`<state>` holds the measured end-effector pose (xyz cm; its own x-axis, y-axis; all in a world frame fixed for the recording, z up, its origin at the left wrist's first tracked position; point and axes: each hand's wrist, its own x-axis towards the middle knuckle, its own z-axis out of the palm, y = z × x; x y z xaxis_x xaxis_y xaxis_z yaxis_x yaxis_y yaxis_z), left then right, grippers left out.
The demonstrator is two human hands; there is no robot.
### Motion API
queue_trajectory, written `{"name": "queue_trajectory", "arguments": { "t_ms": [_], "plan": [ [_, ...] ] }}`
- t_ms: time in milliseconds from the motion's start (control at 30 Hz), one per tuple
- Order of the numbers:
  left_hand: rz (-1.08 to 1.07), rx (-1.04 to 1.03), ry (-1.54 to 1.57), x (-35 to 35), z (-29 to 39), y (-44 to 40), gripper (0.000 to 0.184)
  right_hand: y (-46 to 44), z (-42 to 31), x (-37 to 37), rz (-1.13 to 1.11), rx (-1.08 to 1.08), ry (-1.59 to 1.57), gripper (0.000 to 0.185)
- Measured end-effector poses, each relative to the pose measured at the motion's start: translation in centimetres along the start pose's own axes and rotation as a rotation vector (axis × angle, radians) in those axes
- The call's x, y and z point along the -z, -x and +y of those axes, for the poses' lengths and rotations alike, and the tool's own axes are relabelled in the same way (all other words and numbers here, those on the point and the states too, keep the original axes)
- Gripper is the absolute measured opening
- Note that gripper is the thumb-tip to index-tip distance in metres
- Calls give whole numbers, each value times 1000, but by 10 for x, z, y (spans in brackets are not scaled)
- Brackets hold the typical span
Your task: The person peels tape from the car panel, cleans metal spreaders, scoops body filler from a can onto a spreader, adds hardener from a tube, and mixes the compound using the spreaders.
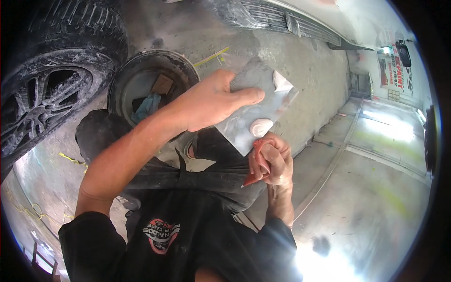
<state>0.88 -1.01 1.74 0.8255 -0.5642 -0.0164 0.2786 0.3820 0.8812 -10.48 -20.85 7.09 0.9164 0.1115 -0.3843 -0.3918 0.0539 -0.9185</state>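
Observation:
My left hand point(211, 101) is closed on a flat grey mixing board point(251, 105), its thumb pressed on the upper face and its fingers hidden underneath. Two dollops of pale putty sit on the board: one point(282, 82) near the far corner, the other point(261, 127) close to the near right edge. Just beside that edge, my right hand point(276, 160) is wrapped round a red, bent, soft-looking piece point(257, 167). One pointed end of it sticks out below the fingers. Whether it is a tube or a spreader I cannot tell.
A round dark bin point(190, 66) with a blue cloth point(146, 107) and a brown cardboard piece point(162, 84) inside stands by my knee. To the left is a dusty car wheel point(35, 110). A car grille point(291, 26) lies ahead, and pale panels point(357, 183) line the right.

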Motion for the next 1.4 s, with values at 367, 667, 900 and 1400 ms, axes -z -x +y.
{"name": "queue_trajectory", "arguments": {
  "t_ms": [367, 667, 900, 1400],
  "plan": [
    [41, 71, 98, -1, 19, 3, 36, 0, 3, 79, 404, -47, 139, 27],
    [181, 176, 384, -6, 11, 1, 37, 59, 69, 185, 1098, 79, 394, 34],
    [287, 181, 347, -13, 8, 2, 40, 76, 394, 202, 918, -485, 306, 59],
    [340, 142, 267, -19, 30, 17, 39, 88, 303, 150, 852, -241, -154, 59]
  ]
}}
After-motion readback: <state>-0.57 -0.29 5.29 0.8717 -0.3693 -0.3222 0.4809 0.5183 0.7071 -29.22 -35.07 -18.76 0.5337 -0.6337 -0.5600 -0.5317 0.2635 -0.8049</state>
